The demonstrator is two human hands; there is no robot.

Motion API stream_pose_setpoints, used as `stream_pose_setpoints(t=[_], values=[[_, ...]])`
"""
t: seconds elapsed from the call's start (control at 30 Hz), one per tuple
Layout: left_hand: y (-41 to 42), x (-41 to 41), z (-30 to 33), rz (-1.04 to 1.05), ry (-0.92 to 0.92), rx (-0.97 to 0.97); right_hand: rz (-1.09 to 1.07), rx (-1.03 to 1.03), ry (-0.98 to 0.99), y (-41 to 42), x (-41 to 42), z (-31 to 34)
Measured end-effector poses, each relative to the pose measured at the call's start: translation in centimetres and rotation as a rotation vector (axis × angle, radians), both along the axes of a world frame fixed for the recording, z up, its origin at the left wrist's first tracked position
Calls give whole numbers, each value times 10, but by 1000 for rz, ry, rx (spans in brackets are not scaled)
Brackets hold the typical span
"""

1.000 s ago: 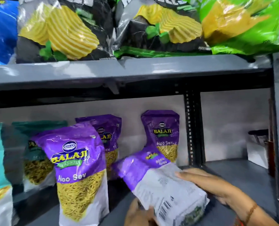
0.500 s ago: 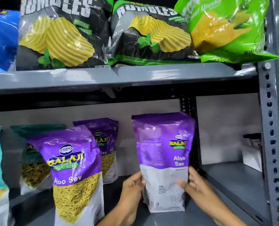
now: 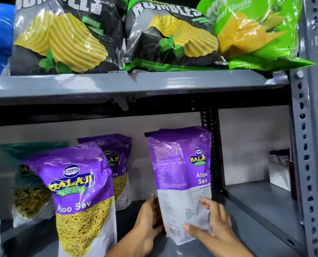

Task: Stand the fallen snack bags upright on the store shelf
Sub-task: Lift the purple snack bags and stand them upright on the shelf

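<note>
Shelf [image 3: 256, 206]: grey steel, right end bare.
Grip: left hand [image 3: 148, 216] and right hand [image 3: 212, 221] clasp purple bag [image 3: 180, 173], upright.
Risk: bag may topple once released.

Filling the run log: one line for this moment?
step: standing bag | purple Aloo Sev bag upright, back facing out | left hand, right hand holding base | lower shelf

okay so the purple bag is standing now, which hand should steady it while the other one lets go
Probably the right hand: its fingers spread across the front of the purple bag, while the left hand only touches the bag's left edge.
</note>
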State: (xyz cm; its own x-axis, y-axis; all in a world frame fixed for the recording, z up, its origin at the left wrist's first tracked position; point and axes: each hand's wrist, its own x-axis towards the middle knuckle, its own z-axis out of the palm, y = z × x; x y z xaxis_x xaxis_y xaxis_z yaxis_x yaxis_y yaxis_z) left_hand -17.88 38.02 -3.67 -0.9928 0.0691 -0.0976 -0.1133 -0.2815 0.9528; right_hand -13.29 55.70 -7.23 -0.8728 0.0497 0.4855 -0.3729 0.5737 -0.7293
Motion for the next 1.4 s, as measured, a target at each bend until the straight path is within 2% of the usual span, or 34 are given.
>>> stream_pose_setpoints(t=[0.1,0.17,0.27,0.33,0.43,0.53,0.63,0.8,1.07,1.2,1.3,1.4], values=[[-1,10,-3,28,29,-123,128,-96,-98,3,-1,11],[3,21,-4,-42,34,-179,211,-127,-147,3,-4,14],[12,33,-3,-133,90,-220,99,-117,-153,-3,-14,13],[14,33,-2,-115,116,-206,72,-238,-129,4,-22,12],[6,24,0,0,95,-113,160,-339,-134,19,-31,14],[-1,14,1,16,135,-100,176,-361,-116,30,-37,15],[-2,3,-1,-63,146,-150,88,-393,-69,36,-38,14],[-4,-14,-7,-180,198,-165,240,-400,-138,37,-38,10],[-1,-22,-31,-19,299,-282,267,-492,-187,38,-59,9],[-7,-21,-31,31,306,-327,289,-556,-294,39,-63,9],[-13,-24,-27,-17,291,-341,347,-601,-354,46,-61,13],[-16,-27,-21,-143,287,-337,397,-522,-348,45,-56,17]])
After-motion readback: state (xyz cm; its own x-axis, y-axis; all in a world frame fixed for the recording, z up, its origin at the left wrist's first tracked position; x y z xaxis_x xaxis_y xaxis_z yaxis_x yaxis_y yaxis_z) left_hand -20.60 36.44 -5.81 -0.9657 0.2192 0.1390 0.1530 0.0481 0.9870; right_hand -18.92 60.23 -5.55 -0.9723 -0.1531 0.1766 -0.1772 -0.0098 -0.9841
